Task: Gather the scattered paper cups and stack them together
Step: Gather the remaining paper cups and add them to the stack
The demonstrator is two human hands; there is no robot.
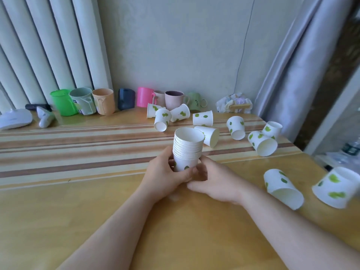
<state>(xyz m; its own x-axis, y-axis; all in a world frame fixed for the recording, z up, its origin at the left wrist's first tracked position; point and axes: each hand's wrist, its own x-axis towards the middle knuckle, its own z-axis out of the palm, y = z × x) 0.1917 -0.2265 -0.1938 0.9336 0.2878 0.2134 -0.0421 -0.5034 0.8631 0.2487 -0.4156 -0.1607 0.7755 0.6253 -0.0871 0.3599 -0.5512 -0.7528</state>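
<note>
Gripping cup stack [187, 151], both hands.

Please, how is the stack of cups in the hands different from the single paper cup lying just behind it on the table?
The stack of cups stands upright, mouth up; the single cup lies on its side, mouth toward the right. The stack is many nested cups with layered rims; the single cup is one alone. The left hand grips the stack and the right hand is at its base; nothing holds the single cup. Both are white with green leaf prints.

Hands hide the cup stack [187, 151] base; right-edge clutter [348, 152] is blurred.
</note>
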